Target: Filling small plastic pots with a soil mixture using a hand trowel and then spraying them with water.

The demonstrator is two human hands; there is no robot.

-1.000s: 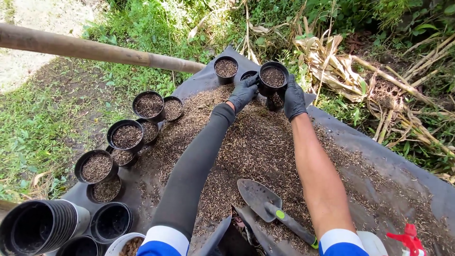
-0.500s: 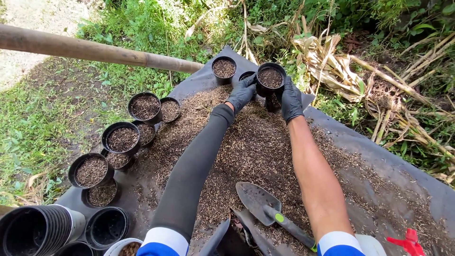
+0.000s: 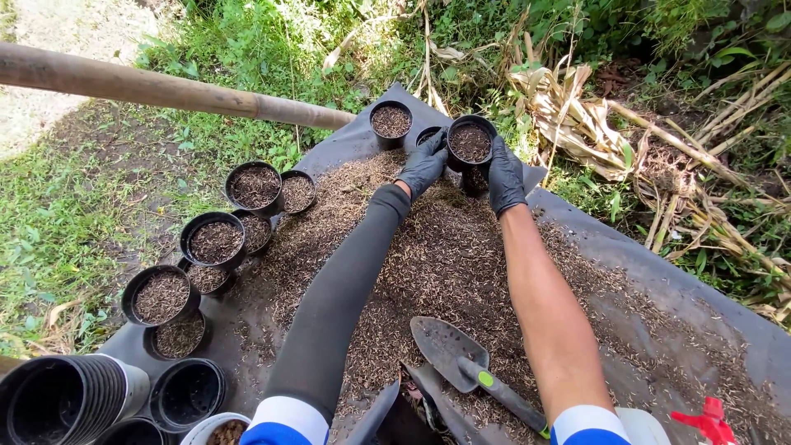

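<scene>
The filled pot (image 3: 470, 142) has barely shifted, both gloved hands still gripping it.

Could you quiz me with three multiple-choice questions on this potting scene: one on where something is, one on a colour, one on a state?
1. Where does the grey metal trowel with the black and green handle lie?
A. on the husk-strewn tarp between the arms
B. on the grass
C. inside a pot

2. What colour are the gloves?
A. white
B. black
C. yellow

3. The small round black plastic pot between the left hand and right hand is
A. empty
B. overturned
C. filled

A: it rests between the forearms. B: both are black. C: brown mix reaches its rim.
</scene>
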